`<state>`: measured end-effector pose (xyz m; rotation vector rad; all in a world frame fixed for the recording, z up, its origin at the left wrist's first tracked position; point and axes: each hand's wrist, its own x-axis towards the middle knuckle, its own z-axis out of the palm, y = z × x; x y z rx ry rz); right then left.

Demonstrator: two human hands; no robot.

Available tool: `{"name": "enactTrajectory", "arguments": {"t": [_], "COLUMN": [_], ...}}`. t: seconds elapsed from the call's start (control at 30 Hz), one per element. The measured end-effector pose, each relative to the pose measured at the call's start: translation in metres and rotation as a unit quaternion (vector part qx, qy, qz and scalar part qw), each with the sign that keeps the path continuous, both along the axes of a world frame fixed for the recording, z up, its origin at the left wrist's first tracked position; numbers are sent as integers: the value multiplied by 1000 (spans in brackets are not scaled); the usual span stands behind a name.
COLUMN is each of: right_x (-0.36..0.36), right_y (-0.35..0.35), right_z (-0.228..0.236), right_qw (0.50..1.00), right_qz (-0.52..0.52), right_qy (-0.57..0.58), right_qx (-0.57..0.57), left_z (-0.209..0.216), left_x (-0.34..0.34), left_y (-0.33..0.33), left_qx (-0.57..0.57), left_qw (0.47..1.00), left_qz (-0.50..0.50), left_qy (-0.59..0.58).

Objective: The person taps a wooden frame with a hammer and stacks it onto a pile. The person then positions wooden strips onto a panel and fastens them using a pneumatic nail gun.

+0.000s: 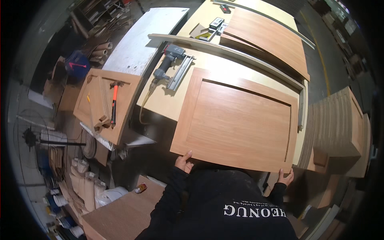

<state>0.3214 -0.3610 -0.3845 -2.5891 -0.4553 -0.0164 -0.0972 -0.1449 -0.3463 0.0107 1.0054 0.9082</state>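
Observation:
A framed wooden cabinet door panel (238,120) with a recessed centre lies partly over the pale workbench, its near edge reaching out toward my body. At its near left corner, my left hand (184,163) grips the edge, thumb on top and some fingers hidden below. My right hand (285,177) holds the near right corner in a similar way. Just left of the panel rests a grey pneumatic nail gun (170,66) with its hose trailing off the bench edge. Beyond the panel runs a long wooden strip (232,52) fixed across the bench.
Another wooden panel (268,40) lies past the strip, near small boxes (216,23). To the left, an orange-handled hammer (115,102) rests on a framed panel (134,86). A tall stack of panels (332,124) stands at the right. A brown board surface (120,214) is at lower left.

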Motion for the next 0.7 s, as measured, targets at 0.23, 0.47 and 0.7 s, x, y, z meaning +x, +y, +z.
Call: {"name": "enactTrajectory", "arguments": {"t": [0.23, 0.47, 0.7], "right_x": [-8, -57, -137], "right_y": [8, 67, 157], "right_z": [11, 45, 59], "right_qw": [999, 986, 964], "right_qz": [18, 87, 157], "right_qy": [-17, -75, 104], "right_qx": [-31, 121, 189], "left_z": [0, 71, 3], "left_x": [-15, -68, -87], "left_y": [42, 154, 335], "left_qx": [15, 244, 495], "left_qw": [940, 737, 464], "left_qz": [-286, -429, -171], "left_qy": [186, 462, 714]}}
